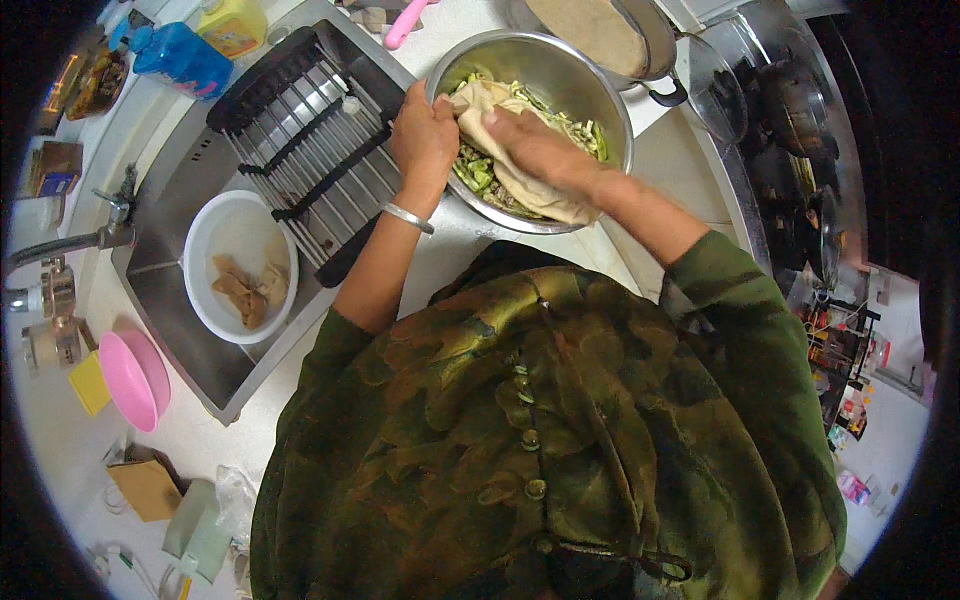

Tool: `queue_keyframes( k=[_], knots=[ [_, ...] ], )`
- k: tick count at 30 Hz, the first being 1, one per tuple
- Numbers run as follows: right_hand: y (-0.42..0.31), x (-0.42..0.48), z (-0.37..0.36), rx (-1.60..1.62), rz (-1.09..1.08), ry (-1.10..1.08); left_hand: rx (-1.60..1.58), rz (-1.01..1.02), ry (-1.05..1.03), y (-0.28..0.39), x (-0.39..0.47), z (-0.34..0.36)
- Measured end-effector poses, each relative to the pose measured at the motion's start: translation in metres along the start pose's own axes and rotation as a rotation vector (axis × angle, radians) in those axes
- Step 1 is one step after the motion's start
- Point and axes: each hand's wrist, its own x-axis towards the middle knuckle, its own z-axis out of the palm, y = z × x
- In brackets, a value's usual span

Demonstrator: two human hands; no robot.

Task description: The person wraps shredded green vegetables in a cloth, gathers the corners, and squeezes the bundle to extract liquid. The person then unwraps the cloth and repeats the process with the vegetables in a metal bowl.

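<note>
My left hand (424, 139) grips the left rim of a stainless steel bowl (604, 82), its thumb over the edge. Chopped green vegetables (480, 172) lie in the bowl, mixed with darker bits. A beige, folded cloth-like sheet (517, 180) is draped across them and down towards the near rim; its material is unclear. My right hand (544, 150), blurred, holds this sheet inside the bowl with the thumb on top. Its other fingers are partly hidden. One corner of the sheet reaches the left thumb.
Left of the bowl, a drying rack (322, 150) spans the sink (180, 157). A white basin (196, 247) in the sink holds brownish pieces in liquid. Behind the bowl stands a pot (664, 45) with beige contents. Further left are a pink bowl (131, 379) and a faucet (116, 225).
</note>
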Motion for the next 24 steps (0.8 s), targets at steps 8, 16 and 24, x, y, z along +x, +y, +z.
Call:
queue_keyframes(
  k=[8,16,24],
  knots=[
    [-0.001,0.011,0.052,-0.573,-0.144,0.565,-0.003,0.017,-0.003,-0.006,0.002,0.005],
    [0.014,0.025,0.035,-0.518,-0.29,0.542,-0.044,0.025,-0.041,0.001,-0.001,-0.001],
    [0.02,0.049,0.018,-0.4,-0.23,0.521,0.048,0.04,-0.02,-0.01,0.002,0.003]
  ],
)
